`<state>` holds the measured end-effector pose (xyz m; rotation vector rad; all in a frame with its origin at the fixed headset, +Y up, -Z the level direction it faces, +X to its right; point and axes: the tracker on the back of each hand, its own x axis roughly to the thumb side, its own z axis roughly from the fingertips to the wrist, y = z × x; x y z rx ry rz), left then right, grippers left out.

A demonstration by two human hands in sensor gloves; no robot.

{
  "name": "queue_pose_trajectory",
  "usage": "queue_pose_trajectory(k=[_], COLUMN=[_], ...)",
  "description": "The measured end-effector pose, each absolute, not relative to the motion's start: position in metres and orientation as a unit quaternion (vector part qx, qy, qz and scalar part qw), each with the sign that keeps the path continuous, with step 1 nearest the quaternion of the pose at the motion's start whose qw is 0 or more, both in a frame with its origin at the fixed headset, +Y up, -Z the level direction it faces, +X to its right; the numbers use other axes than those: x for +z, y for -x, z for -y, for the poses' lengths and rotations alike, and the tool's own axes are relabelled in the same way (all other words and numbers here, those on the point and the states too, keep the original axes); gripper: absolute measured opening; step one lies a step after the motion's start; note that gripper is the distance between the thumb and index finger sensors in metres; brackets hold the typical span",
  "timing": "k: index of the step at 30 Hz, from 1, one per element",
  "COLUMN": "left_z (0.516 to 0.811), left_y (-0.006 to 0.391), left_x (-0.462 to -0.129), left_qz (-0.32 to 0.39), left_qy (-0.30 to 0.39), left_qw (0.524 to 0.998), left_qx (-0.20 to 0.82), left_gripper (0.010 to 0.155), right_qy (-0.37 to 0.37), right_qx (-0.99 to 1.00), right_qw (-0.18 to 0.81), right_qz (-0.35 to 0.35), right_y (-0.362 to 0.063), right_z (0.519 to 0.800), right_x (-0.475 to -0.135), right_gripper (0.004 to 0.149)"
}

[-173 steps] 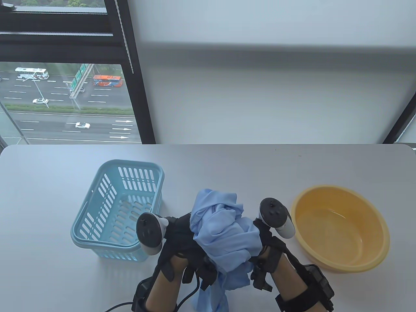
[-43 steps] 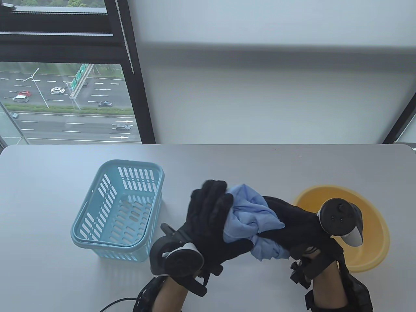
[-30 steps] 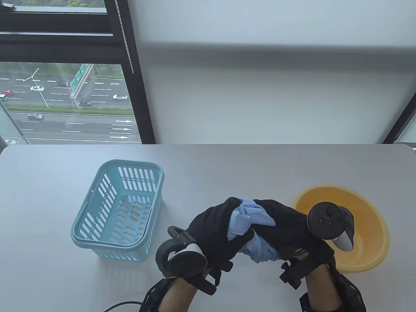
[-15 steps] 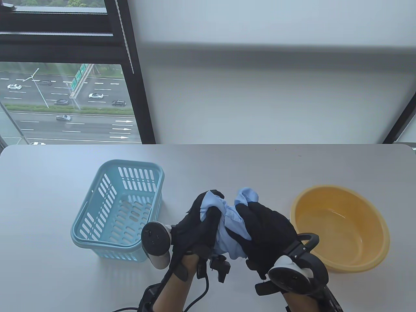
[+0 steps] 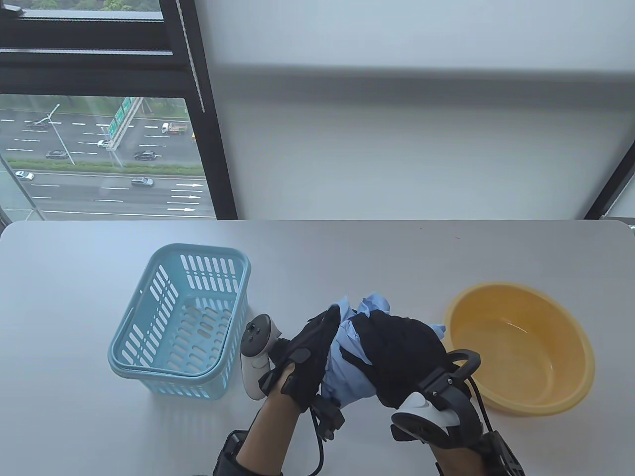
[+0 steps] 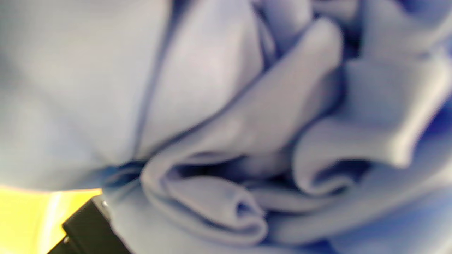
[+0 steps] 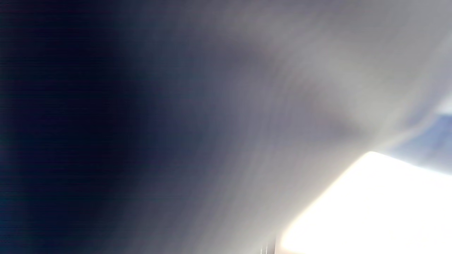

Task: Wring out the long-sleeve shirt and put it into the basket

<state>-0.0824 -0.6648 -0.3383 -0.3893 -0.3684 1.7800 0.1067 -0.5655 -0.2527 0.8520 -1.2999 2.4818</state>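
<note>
1. The left hand (image 5: 308, 358) grips the left side of the bunched light-blue shirt (image 5: 349, 369), its gloved fingers curled round the cloth and its tracker (image 5: 255, 354) turned out toward the basket.
2. The right hand (image 5: 403, 354) clamps over the top and right side of the same bundle, fingers wrapped round it, with its tracker (image 5: 436, 414) facing the near edge of the table.
3. The shirt is squeezed into a tight wad between the two hands, above the grey table (image 5: 347, 248), roughly midway between the basket and the basin; a few folds stick out above the fingers.
4. In the left wrist view the shirt (image 6: 226, 134) fills nearly the whole picture with close, soft folds, and a strip of yellow shows at the lower left corner.
5. The right wrist view is blurred and tells nothing clear.
6. The blue slotted basket (image 5: 144, 317) stands to the left of the hands, holding nothing visible.
7. The yellow basin (image 5: 570, 322) sits to the right, just beside the right hand.
</note>
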Motion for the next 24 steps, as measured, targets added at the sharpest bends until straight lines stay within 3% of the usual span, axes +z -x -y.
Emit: queue_pose_trajectory(k=[5,8,11,15,18,22,24], left_z=[0.665,0.659,0.649,0.627,0.607,0.585,0.57], left_y=[0.085,0.086,0.089,0.092,0.097,0.117,0.132], left_x=[-0.34,-0.339,-0.339,-0.333,-0.326,-0.31,-0.296], left_qz=[0.164,0.171,0.227,0.32,0.375,0.302,0.276], left_qy=[0.16,0.147,0.125,0.104,0.092,-0.064,-0.154], left_qw=[0.598,0.598,0.598,0.589,0.626,0.686,0.737], left_qx=[0.768,0.769,0.759,0.735,0.677,0.658,0.597], left_gripper=[0.074,0.076,0.082,0.104,0.111,0.092,0.087], right_qy=[-0.289,-0.282,-0.257,-0.234,-0.235,-0.23,-0.225], right_qx=[0.846,0.854,0.853,0.84,0.821,0.829,0.845], right_qw=[0.129,0.201,0.264,0.35,0.412,0.414,0.398], right_qz=[0.428,0.388,0.368,0.341,0.317,0.297,0.277], right_y=[-0.111,-0.124,-0.139,-0.153,-0.157,-0.155,-0.156], right_z=[0.566,0.564,0.563,0.563,0.566,0.567,0.569], right_x=[-0.259,-0.268,-0.276,-0.284,-0.287,-0.288,-0.289], right_gripper=[0.052,0.052,0.052,0.054,0.056,0.065,0.075])
